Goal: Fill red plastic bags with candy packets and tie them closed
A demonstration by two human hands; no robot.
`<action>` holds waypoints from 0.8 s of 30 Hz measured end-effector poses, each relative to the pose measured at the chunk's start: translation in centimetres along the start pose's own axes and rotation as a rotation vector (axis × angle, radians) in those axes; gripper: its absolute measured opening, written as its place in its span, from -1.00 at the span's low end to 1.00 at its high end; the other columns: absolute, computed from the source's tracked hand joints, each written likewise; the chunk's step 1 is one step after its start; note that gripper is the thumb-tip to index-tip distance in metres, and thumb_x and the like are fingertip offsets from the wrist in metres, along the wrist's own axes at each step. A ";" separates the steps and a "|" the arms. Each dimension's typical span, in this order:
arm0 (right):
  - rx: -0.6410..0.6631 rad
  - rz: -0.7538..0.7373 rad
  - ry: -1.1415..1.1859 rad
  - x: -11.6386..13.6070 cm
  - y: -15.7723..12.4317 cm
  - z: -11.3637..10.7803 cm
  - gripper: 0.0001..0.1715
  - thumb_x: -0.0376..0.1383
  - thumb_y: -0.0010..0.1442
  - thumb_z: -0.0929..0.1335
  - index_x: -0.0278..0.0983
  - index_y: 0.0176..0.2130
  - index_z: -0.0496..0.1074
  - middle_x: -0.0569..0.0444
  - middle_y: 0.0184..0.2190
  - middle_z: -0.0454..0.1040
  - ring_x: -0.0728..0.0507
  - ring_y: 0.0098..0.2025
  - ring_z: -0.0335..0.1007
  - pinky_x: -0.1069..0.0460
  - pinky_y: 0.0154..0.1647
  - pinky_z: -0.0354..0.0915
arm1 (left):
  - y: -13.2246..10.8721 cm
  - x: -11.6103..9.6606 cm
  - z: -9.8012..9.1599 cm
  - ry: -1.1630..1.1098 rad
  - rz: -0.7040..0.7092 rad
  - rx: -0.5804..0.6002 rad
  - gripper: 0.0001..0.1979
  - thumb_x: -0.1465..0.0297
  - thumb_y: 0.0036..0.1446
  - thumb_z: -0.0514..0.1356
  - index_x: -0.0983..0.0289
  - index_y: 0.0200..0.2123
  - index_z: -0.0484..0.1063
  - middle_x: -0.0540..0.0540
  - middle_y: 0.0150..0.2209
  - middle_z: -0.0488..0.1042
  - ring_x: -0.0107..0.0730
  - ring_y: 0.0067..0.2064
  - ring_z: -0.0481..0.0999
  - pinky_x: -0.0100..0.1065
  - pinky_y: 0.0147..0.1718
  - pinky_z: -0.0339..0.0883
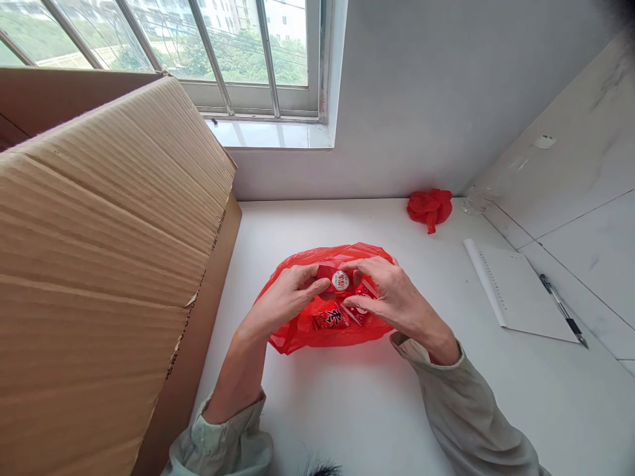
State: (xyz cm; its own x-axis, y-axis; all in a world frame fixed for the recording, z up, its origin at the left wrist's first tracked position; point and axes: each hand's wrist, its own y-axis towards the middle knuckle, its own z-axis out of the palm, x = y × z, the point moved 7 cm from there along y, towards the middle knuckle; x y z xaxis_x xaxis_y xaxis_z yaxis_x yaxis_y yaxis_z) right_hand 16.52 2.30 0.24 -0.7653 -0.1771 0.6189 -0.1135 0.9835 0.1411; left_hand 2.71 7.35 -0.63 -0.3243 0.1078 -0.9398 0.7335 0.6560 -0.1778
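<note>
While left hand [285, 297] and right hand [391, 291] pinch a round-labelled packet [340, 281], other packets [330, 320] already lie in the red bag [342, 252]; held one not down yet.

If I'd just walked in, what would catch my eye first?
Probably the bright red bag on the white table, with a small red packet in the grip of the left hand and right hand over it. Next, the big cardboard box filling the picture's left side.
</note>
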 end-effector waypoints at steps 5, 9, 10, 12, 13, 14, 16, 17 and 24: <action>0.051 0.046 0.005 0.4 0.2 1.2 -0.71 -0.28 0.08 0.48 -0.13 -0.17 0.43 0.17 -0.33 0.52 -0.20 -0.12 0.44 -0.32 0.19 0.07 | 0.0 -1.2 1.2 0.013 0.065 0.058 -0.68 0.22 0.32 0.07 0.25 -0.46 0.31 -0.05 -0.44 0.32 -0.46 -0.41 0.29 -0.39 -0.43 0.15; 0.035 0.120 0.121 0.1 0.4 1.1 -0.89 -0.28 0.12 0.44 -0.19 -0.34 0.41 0.16 -0.39 0.52 -0.14 -0.26 0.42 -0.17 0.01 0.25 | 0.1 -1.3 0.9 -0.027 0.106 0.001 -0.65 0.18 0.37 0.00 0.25 -0.40 0.35 0.00 -0.34 0.43 -0.42 -0.28 0.42 -0.38 -0.27 0.28; 0.018 0.143 0.184 0.0 0.4 0.9 -0.92 -0.28 0.14 0.43 -0.18 -0.32 0.43 0.16 -0.37 0.54 -0.13 -0.27 0.43 -0.12 -0.05 0.28 | 0.1 -1.2 0.6 -0.051 0.112 -0.030 -0.66 0.18 0.37 0.00 0.25 -0.37 0.36 0.01 -0.30 0.46 -0.40 -0.23 0.45 -0.36 -0.21 0.31; -0.003 0.187 0.325 -0.4 0.3 0.6 -0.92 -0.26 0.16 0.42 -0.17 -0.27 0.47 0.16 -0.30 0.57 -0.10 -0.28 0.46 -0.04 -0.15 0.32 | 0.1 -0.8 -0.2 -0.088 0.104 -0.091 -0.70 0.18 0.35 0.04 0.25 -0.33 0.37 0.04 -0.26 0.48 -0.36 -0.18 0.50 -0.34 -0.16 0.35; -0.004 0.205 0.394 -0.6 0.2 0.5 -0.90 -0.25 0.17 0.41 -0.16 -0.24 0.48 0.16 -0.27 0.58 -0.09 -0.27 0.47 -0.02 -0.19 0.33 | 0.1 -0.6 -0.5 -0.093 0.091 -0.112 -0.73 0.18 0.32 0.09 0.25 -0.31 0.37 0.04 -0.25 0.49 -0.35 -0.18 0.51 -0.33 -0.18 0.36; -0.002 0.221 0.454 -0.8 0.1 0.5 -0.89 -0.23 0.18 0.41 -0.16 -0.23 0.49 0.15 -0.25 0.58 -0.09 -0.27 0.47 0.00 -0.21 0.33 | 0.0 -0.4 -0.7 -0.096 0.079 -0.121 -0.76 0.19 0.29 0.14 0.25 -0.29 0.38 0.04 -0.22 0.49 -0.34 -0.17 0.51 -0.33 -0.18 0.38; 0.005 0.238 0.542 -1.1 0.1 0.8 -0.86 -0.18 0.23 0.37 -0.18 -0.24 0.48 0.15 -0.29 0.57 -0.08 -0.29 0.46 0.02 -0.24 0.34 | 0.0 -0.2 -0.5 -0.110 0.062 -0.083 -0.79 0.22 0.21 0.23 0.23 -0.22 0.39 0.06 -0.14 0.50 -0.31 -0.13 0.52 -0.31 -0.16 0.41; 0.008 0.241 0.564 -1.2 0.1 0.9 -0.83 -0.16 0.26 0.34 -0.18 -0.25 0.47 0.15 -0.32 0.55 -0.07 -0.31 0.45 0.02 -0.26 0.34 | 0.0 -0.2 -0.2 -0.124 0.063 -0.043 -0.79 0.24 0.19 0.25 0.23 -0.20 0.40 0.06 -0.12 0.50 -0.30 -0.11 0.52 -0.30 -0.15 0.42; -0.007 0.258 0.482 -1.8 0.1 1.1 -0.59 0.01 0.34 0.21 -0.20 -0.28 0.45 0.11 -0.41 0.49 -0.08 -0.39 0.41 0.04 -0.39 0.32 | 0.1 0.4 0.2 -0.148 0.022 0.014 -0.87 0.32 0.20 0.21 0.27 -0.29 0.41 0.05 -0.29 0.50 -0.36 -0.26 0.49 -0.34 -0.28 0.38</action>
State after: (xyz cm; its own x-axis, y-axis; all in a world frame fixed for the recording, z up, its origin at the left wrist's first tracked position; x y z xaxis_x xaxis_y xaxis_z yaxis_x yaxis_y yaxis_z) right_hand 17.17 2.76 -1.75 -0.3900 0.0709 0.9181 0.0452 0.9973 -0.0579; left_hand 2.76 7.32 -1.05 -0.2166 0.0102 -0.9762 0.7482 0.6441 -0.1593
